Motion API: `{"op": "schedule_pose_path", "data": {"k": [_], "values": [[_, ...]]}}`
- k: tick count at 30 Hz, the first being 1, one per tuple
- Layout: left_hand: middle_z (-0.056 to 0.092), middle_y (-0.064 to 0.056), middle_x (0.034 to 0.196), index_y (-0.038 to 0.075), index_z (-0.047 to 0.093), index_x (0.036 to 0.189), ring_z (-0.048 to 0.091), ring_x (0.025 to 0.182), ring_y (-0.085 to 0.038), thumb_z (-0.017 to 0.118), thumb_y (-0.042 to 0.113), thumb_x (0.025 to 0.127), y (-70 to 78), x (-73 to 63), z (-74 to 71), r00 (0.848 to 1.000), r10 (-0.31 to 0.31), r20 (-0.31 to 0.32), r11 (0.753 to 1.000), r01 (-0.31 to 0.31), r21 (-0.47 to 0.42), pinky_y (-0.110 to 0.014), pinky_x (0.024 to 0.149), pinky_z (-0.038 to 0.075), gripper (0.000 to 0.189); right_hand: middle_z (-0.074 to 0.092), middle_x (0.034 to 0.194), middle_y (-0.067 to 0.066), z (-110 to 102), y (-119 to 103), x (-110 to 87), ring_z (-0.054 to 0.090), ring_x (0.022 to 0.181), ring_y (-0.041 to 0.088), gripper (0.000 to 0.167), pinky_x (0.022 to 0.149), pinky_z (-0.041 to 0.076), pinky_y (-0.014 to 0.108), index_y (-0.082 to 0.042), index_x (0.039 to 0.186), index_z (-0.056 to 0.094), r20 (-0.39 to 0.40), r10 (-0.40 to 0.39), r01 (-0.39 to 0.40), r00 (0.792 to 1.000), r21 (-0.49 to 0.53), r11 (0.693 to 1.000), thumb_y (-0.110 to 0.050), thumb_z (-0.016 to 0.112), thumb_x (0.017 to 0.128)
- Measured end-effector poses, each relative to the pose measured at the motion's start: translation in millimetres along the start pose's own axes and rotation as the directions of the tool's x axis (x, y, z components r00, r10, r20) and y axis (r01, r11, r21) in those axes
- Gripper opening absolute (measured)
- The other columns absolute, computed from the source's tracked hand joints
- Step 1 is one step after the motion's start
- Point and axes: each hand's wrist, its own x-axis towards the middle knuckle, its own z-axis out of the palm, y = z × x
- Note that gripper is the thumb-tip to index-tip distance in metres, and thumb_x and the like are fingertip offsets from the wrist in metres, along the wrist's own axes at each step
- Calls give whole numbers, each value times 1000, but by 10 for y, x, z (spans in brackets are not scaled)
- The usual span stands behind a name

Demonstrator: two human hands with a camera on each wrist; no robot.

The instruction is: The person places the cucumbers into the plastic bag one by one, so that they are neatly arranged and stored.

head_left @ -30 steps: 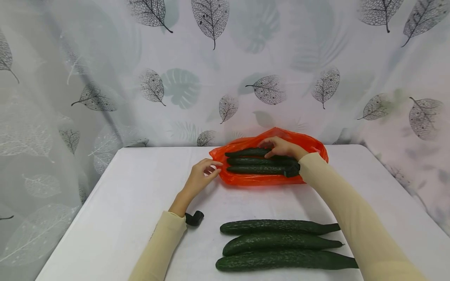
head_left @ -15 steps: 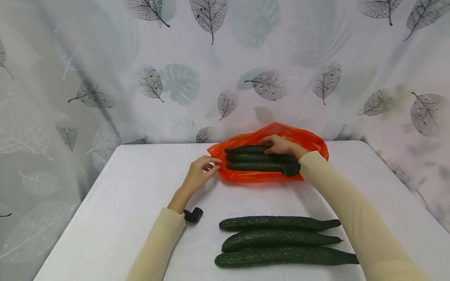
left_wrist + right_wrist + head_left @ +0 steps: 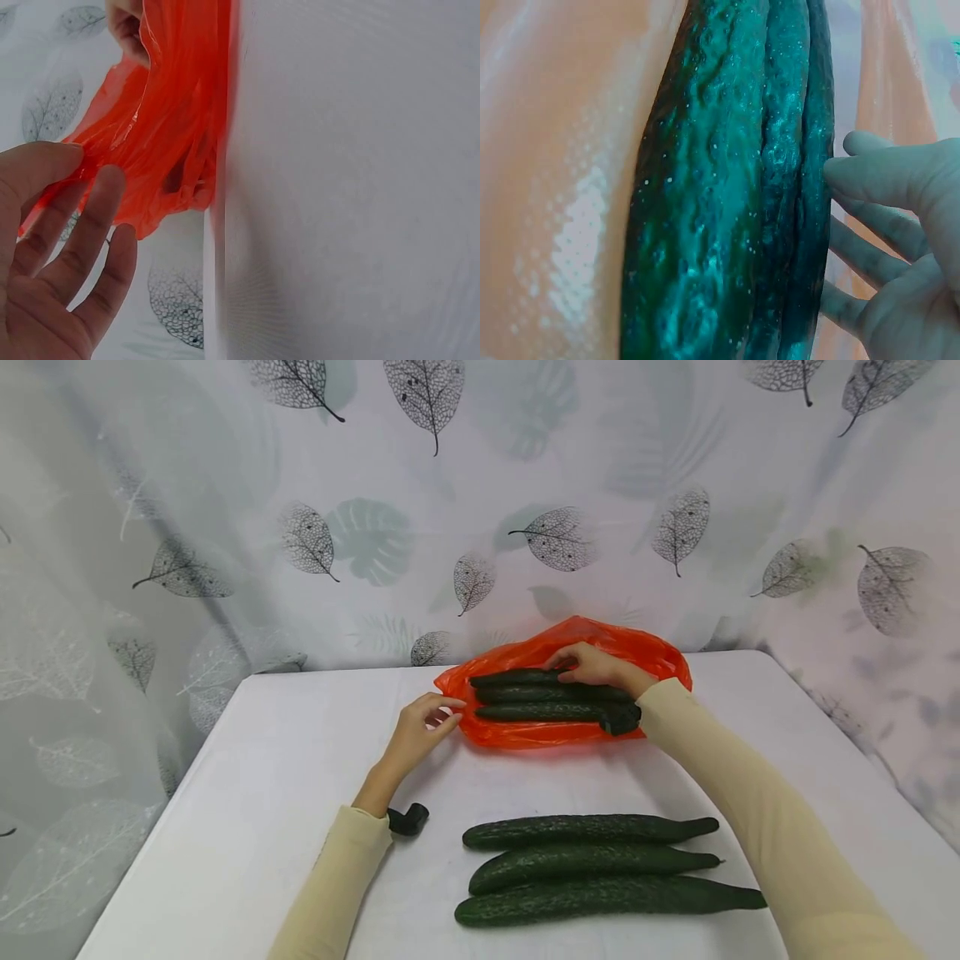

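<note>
Three dark green cucumbers [image 3: 536,712] lie side by side in an orange-red plastic bag [image 3: 517,739] at the back of the table. My left hand [image 3: 417,732] is at the bag's left edge. In the left wrist view its thumb and index finger pinch the plastic [image 3: 142,150], drawing it into folds, while the other fingers spread loosely. My right hand [image 3: 596,666] reaches into the bag over the farthest cucumber. Close up in the right wrist view, the thumb [image 3: 877,176] touches that cucumber's side, and the other fingers stretch loosely beside it.
Three more cucumbers [image 3: 592,858] lie in a row nearer the front of the white table [image 3: 300,777]. My right forearm [image 3: 757,810] passes close to their stem ends. A leaf-printed curtain [image 3: 375,610] hangs behind the table's back edge.
The view has shifted slightly, so everything sits a little farther left and higher. Both hands keep their places at the bag; the cucumbers have not visibly moved.
</note>
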Motion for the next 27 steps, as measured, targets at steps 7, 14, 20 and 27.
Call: {"op": "schedule_pose_path", "data": {"k": [7, 14, 20, 27], "values": [[69, -11, 99, 2, 73, 105, 63, 81, -23, 68, 6, 91, 8, 15, 10, 1000, -12, -1, 999, 12, -32, -26, 71, 55, 16, 61, 126, 21, -32, -63, -80, 52, 119, 36, 28, 105, 40, 51, 2, 122, 64, 0, 10, -10, 1000, -34, 999, -2, 60, 94], [70, -14, 99, 0, 73, 105, 63, 79, -27, 68, 4, 91, 10, -17, 14, 1000, -3, -19, 998, 1, -61, -35, 71, 56, 16, 59, 129, 18, 22, -130, -148, 48, 117, 31, 30, 104, 40, 50, -2, 124, 63, 42, 28, -27, 999, -20, 999, -12, 60, 96], [68, -22, 97, -8, 70, 103, 63, 78, -36, 65, -5, 89, 70, -16, 32, 1000, 24, -18, 999, -25, -48, -43, 69, 56, 15, 58, 130, 16, 25, -207, -214, 47, 119, 31, 31, 106, 38, 50, -2, 125, 63, 55, 29, -30, 998, 18, 999, -13, 61, 96], [68, -24, 98, -11, 69, 102, 63, 80, -36, 64, -7, 89, 430, -29, -102, 1000, 22, 13, 999, -21, -37, -42, 71, 56, 15, 58, 132, 12, 7, -311, -333, 46, 124, 30, 35, 108, 37, 52, -6, 128, 62, 60, 15, -16, 998, 17, 1000, -20, 62, 97]]}}
